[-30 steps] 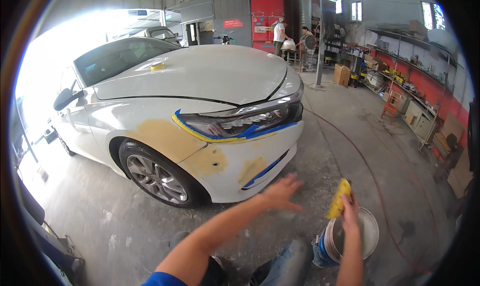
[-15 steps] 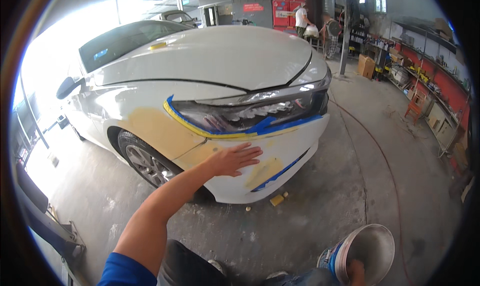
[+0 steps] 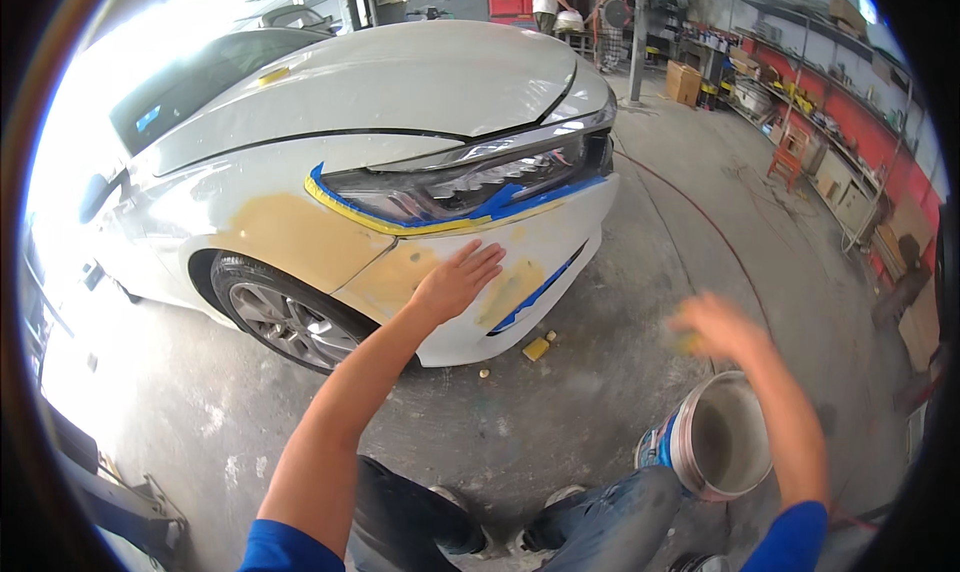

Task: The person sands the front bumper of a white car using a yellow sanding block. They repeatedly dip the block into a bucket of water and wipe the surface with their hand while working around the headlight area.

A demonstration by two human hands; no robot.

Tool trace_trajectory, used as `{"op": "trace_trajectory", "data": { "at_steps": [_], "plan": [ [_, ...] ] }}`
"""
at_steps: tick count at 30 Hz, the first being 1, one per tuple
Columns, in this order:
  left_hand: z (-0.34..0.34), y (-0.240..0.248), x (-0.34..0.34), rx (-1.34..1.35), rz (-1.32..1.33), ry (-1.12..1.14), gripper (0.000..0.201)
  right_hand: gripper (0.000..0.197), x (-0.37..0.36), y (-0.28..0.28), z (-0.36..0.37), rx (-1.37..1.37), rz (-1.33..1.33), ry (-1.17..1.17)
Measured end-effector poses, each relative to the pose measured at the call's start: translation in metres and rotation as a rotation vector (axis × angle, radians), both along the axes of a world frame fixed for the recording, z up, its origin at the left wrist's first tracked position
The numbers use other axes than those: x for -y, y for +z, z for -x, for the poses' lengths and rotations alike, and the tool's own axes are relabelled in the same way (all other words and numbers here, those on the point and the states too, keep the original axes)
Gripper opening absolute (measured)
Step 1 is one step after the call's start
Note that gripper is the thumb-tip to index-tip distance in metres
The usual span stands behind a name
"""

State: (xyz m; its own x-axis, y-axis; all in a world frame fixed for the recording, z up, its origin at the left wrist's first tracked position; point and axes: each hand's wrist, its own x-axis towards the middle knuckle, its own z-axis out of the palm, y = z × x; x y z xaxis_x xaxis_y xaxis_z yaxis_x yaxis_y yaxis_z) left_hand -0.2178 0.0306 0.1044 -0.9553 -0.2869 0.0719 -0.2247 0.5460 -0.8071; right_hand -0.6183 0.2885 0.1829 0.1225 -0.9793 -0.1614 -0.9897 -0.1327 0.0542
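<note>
My left hand [image 3: 460,282] rests flat, fingers stretched, on the white front bumper [image 3: 440,344] of a car, just below the headlight [image 3: 450,184]. Blue and yellow masking tape [image 3: 375,222] edges the lamp. Tan filler patches [image 3: 290,234] cover part of the fender and bumper. Above the bucket [image 3: 690,450], my right hand [image 3: 722,327] is raised and smeared by motion. Its fingers are closed round a yellow piece that looks like a sponge [image 3: 688,343], mostly hidden by the hand. Murky water seems to sit inside the bucket, though the contents are hard to make out.
On the concrete floor under the bumper lie a yellow block [image 3: 536,350] and small crumbs. A red hose [image 3: 705,222] runs along the floor at right. Cluttered shelves [image 3: 800,92] line the right wall. Two people [image 3: 547,0] stand at the back near a post [image 3: 639,42].
My right hand has come up out of the bucket with the yellow piece. My left hand stays on the bumper. The view has tilted down and shifted right.
</note>
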Motion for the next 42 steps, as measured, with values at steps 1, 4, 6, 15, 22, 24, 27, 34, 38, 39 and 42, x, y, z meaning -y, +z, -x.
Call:
{"op": "trace_trajectory", "data": {
  "at_steps": [1,4,6,15,22,24,27,34,38,39,42],
  "plan": [
    [-0.003,-0.006,-0.001,-0.024,0.048,0.006,0.073,0.048,0.03,0.022,-0.024,0.052,0.067,0.018],
    [-0.008,-0.002,-0.01,-0.069,-0.162,0.014,0.068,0.062,0.08,0.025,-0.061,0.19,0.66,-0.077],
    [-0.025,0.015,-0.012,-0.029,-0.155,0.003,0.069,0.066,0.088,0.018,-0.1,0.392,0.651,-0.296],
    [0.032,0.015,-0.002,-0.112,-0.2,-0.006,0.075,0.071,0.061,-0.147,-0.138,0.792,0.237,-0.533],
    [-0.011,0.05,0.04,0.081,-0.179,-0.197,0.077,0.065,0.115,-0.148,-0.143,1.029,0.722,-0.257],
    [-0.049,0.085,0.047,0.132,-0.106,-0.241,0.076,0.065,0.139,-0.133,-0.163,1.022,0.83,-0.148],
    [-0.078,0.13,0.064,0.052,-0.021,-0.291,0.073,0.067,0.179,-0.127,-0.186,1.078,0.962,-0.147],
    [-0.089,0.15,0.072,-0.139,-0.209,-0.224,0.073,0.062,0.215,-0.137,-0.29,1.144,1.182,-0.41],
    [-0.09,0.148,0.072,-0.147,-0.177,-0.222,0.074,0.06,0.211,-0.14,-0.255,0.876,1.145,-0.166],
    [-0.09,0.148,0.072,-0.147,-0.179,-0.22,0.075,0.061,0.216,-0.14,-0.249,1.018,1.121,-0.285],
    [-0.082,0.145,0.074,-0.16,-0.187,-0.241,0.075,0.063,0.226,-0.14,-0.267,1.187,1.182,-0.526]
  ]
}}
